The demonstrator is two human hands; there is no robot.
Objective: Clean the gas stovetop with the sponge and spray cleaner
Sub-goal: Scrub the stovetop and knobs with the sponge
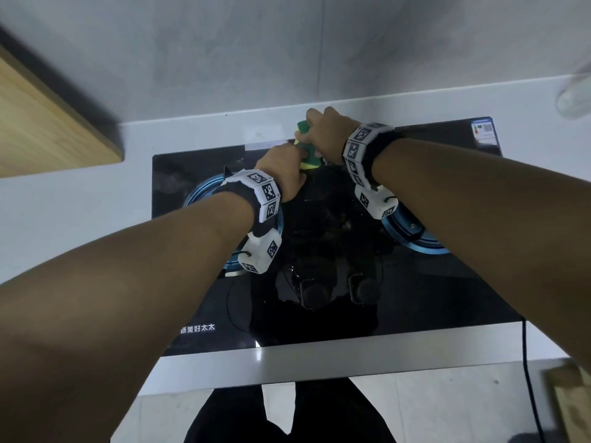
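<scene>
At the far edge of the glossy black glass gas stovetop, both hands meet on a green-and-yellow sponge. The right hand curls over its top; the left hand grips its near side, fingers folded round it. The stovetop sits in a pale grey worktop, blue burner rings showing beside the wrists.

The single head camera looks steeply down, close over the stovetop against the wall.
</scene>
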